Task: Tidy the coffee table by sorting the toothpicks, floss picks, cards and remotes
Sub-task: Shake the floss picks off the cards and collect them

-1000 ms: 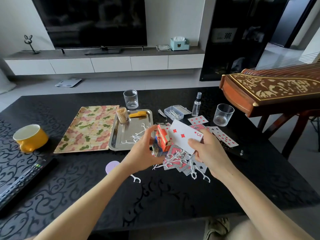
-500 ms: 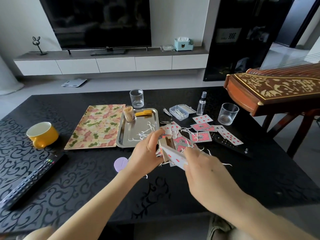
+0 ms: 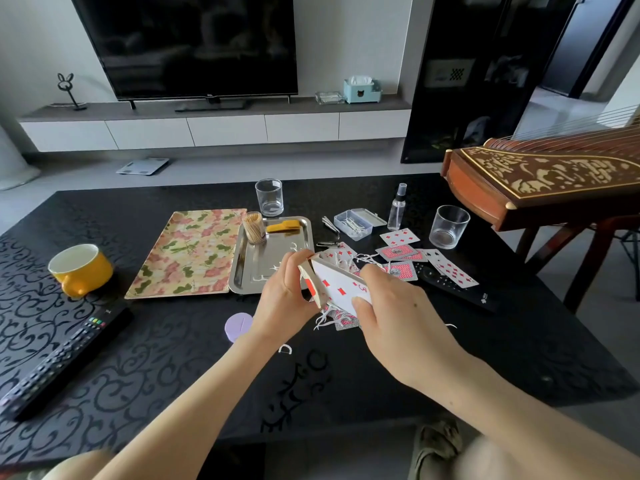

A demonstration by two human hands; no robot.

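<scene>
3 of diamonds (image 3: 341, 289) now meets the box (image 3: 309, 278), seemingly entering.

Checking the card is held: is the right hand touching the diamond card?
Touching. The head view shows the right hand pinching the diamond card, thumb below and fingers above its end.

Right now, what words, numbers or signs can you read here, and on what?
"3", with red diamond pips: on the card the right hand pinches.
Card box in the left hand: print not readable.
TV logo: too small to read.
Remote mark and loose cards corner numbers: too blurred.
</scene>
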